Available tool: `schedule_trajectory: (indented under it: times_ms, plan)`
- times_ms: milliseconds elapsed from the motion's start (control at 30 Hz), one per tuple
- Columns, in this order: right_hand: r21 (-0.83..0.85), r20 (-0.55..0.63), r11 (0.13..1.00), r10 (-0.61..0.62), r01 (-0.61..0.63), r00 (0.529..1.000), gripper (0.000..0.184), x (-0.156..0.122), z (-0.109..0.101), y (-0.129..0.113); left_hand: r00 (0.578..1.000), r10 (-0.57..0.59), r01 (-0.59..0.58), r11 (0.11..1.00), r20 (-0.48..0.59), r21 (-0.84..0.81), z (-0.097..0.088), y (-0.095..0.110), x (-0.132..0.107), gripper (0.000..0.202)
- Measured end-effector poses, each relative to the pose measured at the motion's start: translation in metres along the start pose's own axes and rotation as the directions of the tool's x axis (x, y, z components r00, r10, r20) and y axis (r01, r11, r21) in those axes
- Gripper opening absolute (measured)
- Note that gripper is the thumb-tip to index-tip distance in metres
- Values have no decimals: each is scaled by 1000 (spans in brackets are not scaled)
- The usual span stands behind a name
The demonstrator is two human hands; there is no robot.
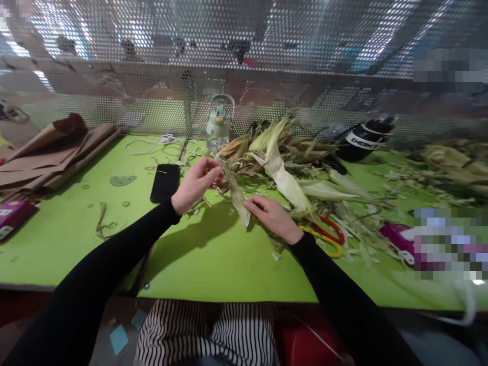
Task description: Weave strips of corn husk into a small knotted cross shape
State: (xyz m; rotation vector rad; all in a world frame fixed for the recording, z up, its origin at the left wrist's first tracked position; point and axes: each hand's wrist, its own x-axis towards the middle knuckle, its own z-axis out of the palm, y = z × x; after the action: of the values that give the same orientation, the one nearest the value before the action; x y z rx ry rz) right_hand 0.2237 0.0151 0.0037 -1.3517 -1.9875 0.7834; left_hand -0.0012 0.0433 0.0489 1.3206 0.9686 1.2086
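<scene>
A strip of dry corn husk [238, 196] hangs between my two hands above the green table. My left hand [199, 184] pinches toward its upper end, with fingertips partly hidden behind the hand. Lower down, thumb and fingers of my right hand [271, 215] are closed on the husk's edge. Just behind lies a heap of corn husks [280, 173], pale green and brown, with loose leaves spreading to the right. Scissors with red and yellow handles [331, 238] lie by my right wrist, their blades hidden. A black phone [165, 183] rests beside my left wrist.
A pale green water bottle [219, 124] and a black bottle [368, 140] stand at the back, before a perforated metal screen [152, 81]. Folded brown paper [57, 152] lies left. A clear protractor [122, 180], white cable [152, 145] and purple objects [17, 217] are also on the table.
</scene>
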Motion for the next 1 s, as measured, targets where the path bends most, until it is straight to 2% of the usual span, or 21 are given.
schedule_trajectory:
  times_ms: [100, 333, 467, 567, 733, 867, 933, 1000]
  plan:
    - [-78, -48, 997, 3, -7, 999, 41, 1, -1, 3, 1000, 13, -12, 998, -19, 55, -8, 3, 4, 9]
    - [-178, -194, 984, -32, -3, 980, 25, 3, -5, 14, 990, 103, -97, 993, -99, 68, -24, 8, 14, 10]
    - [-226, -222, 974, -73, 22, 972, 22, 9, -10, 16, 967, 178, -173, 984, -182, 43, -37, 19, 21, 10]
    - [-286, -207, 957, -120, 57, 971, 20, 24, -12, 11, 956, 213, -205, 977, -202, 62, -43, 24, 25, 11]
    - [-422, -136, 895, -216, 140, 967, 14, 65, 1, 1, 972, 196, -178, 975, -132, 133, -40, 20, 25, 13]
    - [-510, -137, 848, -245, 144, 960, 31, 92, 21, 4, 984, 176, -158, 939, -35, 305, -38, 11, 27, 8]
    - [-524, -103, 835, -260, 170, 960, 28, 99, 30, 6, 981, 189, -183, 864, 34, 468, -39, 3, 29, 7]
    - [-524, -66, 824, -290, 215, 955, 24, 102, 37, 5, 973, 181, -231, 732, 144, 641, -38, -8, 32, 10]
